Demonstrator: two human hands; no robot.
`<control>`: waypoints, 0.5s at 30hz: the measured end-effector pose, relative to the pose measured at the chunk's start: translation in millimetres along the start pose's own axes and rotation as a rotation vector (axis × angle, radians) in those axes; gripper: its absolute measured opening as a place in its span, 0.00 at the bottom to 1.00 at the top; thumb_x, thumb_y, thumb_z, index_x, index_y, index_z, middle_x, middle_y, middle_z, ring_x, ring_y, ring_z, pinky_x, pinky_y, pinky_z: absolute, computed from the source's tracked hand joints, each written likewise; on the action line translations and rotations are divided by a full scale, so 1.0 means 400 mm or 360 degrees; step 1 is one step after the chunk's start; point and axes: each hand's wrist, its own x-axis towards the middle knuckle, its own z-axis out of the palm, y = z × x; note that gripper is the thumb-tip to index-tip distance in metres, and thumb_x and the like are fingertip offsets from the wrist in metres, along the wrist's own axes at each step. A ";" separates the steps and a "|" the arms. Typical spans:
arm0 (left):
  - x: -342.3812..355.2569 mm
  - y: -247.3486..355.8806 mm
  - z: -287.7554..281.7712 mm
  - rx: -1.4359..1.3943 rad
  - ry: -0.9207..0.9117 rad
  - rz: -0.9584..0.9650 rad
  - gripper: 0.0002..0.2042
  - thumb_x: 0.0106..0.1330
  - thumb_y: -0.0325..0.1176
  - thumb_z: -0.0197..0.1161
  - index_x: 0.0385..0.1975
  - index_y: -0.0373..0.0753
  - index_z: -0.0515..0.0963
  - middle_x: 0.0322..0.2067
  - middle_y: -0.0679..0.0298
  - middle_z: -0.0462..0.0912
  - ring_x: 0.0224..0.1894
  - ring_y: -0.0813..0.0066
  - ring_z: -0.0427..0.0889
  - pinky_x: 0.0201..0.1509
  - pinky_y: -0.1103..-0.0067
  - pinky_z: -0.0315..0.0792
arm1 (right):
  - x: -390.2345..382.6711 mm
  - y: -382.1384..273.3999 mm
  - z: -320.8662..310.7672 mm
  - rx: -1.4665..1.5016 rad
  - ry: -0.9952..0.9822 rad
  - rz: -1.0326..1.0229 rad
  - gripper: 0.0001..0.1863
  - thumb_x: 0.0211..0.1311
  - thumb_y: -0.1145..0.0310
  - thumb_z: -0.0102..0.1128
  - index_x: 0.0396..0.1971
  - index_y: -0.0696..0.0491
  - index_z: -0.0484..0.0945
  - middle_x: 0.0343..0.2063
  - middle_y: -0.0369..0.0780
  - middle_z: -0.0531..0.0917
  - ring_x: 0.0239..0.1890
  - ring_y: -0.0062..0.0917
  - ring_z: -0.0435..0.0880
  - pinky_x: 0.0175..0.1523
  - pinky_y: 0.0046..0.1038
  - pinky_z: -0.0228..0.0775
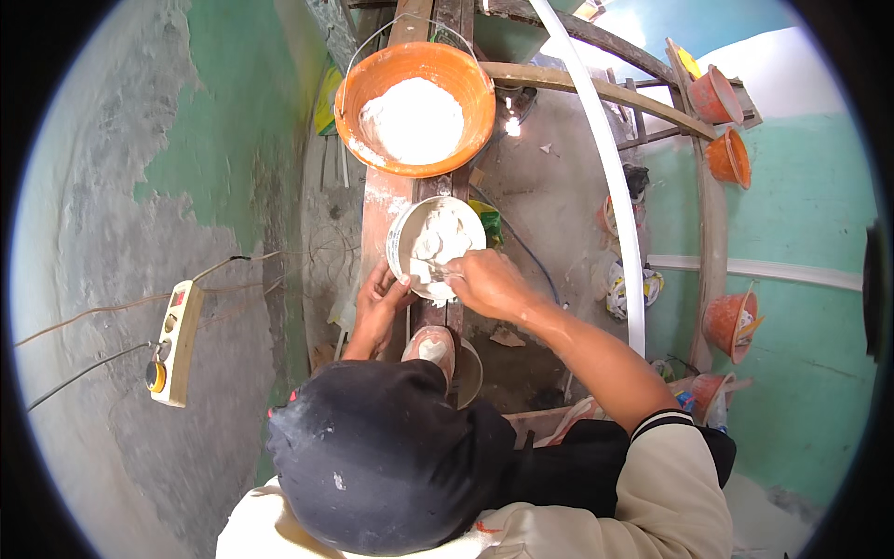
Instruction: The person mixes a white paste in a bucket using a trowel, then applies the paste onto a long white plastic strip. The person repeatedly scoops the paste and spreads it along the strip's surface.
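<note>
We observe the white bucket (395, 240) on the wooden plank (377, 205), just below the orange bucket (349, 126) of white powder (413, 121). Left hand (380, 296): gripping the rim. Right hand (486, 282): fingers curled over the white paste (441, 233); we cannot tell whether it holds a tool. Progress, our estimate: paste formed but lumpy, smoothing unfinished; ample powder unused.

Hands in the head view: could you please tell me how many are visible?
2: the left hand at the left side of the white tub, and the right hand over its lower right rim, near the white paste. No other hand shows.
</note>
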 end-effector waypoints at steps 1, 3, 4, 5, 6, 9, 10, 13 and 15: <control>-0.002 0.001 -0.005 -0.0002 0.0009 0.0008 0.32 0.75 0.30 0.65 0.76 0.37 0.61 0.65 0.63 0.78 0.60 0.73 0.80 0.59 0.73 0.79 | 0.008 -0.001 -0.015 -0.0146 0.0062 0.0055 0.11 0.66 0.70 0.60 0.41 0.57 0.88 0.34 0.53 0.85 0.34 0.53 0.86 0.42 0.49 0.80; -0.009 -0.005 -0.006 -0.0009 0.0014 -0.0002 0.31 0.75 0.30 0.65 0.76 0.38 0.61 0.65 0.64 0.78 0.60 0.74 0.80 0.59 0.74 0.79 | 0.022 0.012 -0.042 -0.0436 0.0181 0.0194 0.11 0.65 0.70 0.61 0.41 0.57 0.88 0.35 0.52 0.85 0.33 0.51 0.88 0.40 0.48 0.81; -0.013 -0.009 -0.005 -0.0020 -0.0002 -0.0001 0.31 0.75 0.30 0.65 0.76 0.39 0.61 0.65 0.64 0.78 0.60 0.74 0.81 0.59 0.74 0.79 | 0.033 0.025 -0.054 -0.0510 0.0300 0.0107 0.10 0.64 0.71 0.60 0.40 0.58 0.87 0.37 0.52 0.85 0.31 0.49 0.88 0.36 0.48 0.81; -0.014 -0.011 -0.004 -0.0031 -0.0018 0.0000 0.31 0.75 0.30 0.65 0.76 0.39 0.61 0.65 0.64 0.78 0.60 0.74 0.81 0.59 0.74 0.79 | 0.018 0.017 -0.028 -0.0518 0.0237 0.0025 0.10 0.64 0.71 0.60 0.40 0.58 0.87 0.37 0.51 0.85 0.30 0.49 0.88 0.36 0.48 0.81; 0.000 0.001 0.006 -0.0047 -0.0047 0.0034 0.31 0.75 0.30 0.65 0.76 0.39 0.61 0.65 0.64 0.78 0.60 0.74 0.81 0.59 0.74 0.79 | 0.011 0.001 0.001 -0.0549 0.0196 -0.0073 0.10 0.63 0.72 0.60 0.39 0.59 0.87 0.37 0.51 0.85 0.30 0.48 0.88 0.35 0.48 0.81; -0.013 0.005 -0.013 0.0008 0.0033 0.0040 0.31 0.76 0.34 0.64 0.76 0.35 0.60 0.65 0.61 0.77 0.62 0.70 0.81 0.65 0.66 0.76 | 0.003 -0.050 0.008 -0.0463 0.0221 -0.0209 0.09 0.60 0.76 0.59 0.37 0.60 0.86 0.40 0.50 0.85 0.30 0.47 0.89 0.36 0.47 0.82; -0.016 0.000 -0.009 0.0022 0.0041 0.0020 0.32 0.76 0.34 0.64 0.76 0.35 0.60 0.66 0.60 0.77 0.62 0.70 0.80 0.65 0.66 0.76 | 0.004 -0.033 -0.008 -0.0448 0.0333 -0.0193 0.08 0.59 0.76 0.59 0.35 0.60 0.86 0.40 0.51 0.85 0.30 0.47 0.89 0.37 0.46 0.83; 0.003 0.011 0.010 -0.0024 -0.0035 0.0045 0.32 0.75 0.30 0.65 0.76 0.38 0.61 0.66 0.64 0.77 0.61 0.74 0.80 0.60 0.73 0.79 | 0.015 -0.008 -0.029 -0.0490 0.0314 -0.0085 0.09 0.59 0.75 0.59 0.36 0.60 0.86 0.40 0.51 0.83 0.33 0.47 0.89 0.38 0.46 0.83; -0.007 0.008 0.002 -0.0004 0.0018 -0.0018 0.32 0.74 0.31 0.66 0.76 0.37 0.62 0.65 0.63 0.77 0.60 0.74 0.80 0.60 0.74 0.79 | -0.018 -0.036 0.006 -0.0413 0.0047 -0.0109 0.10 0.60 0.75 0.59 0.38 0.60 0.86 0.39 0.50 0.83 0.34 0.47 0.89 0.38 0.47 0.82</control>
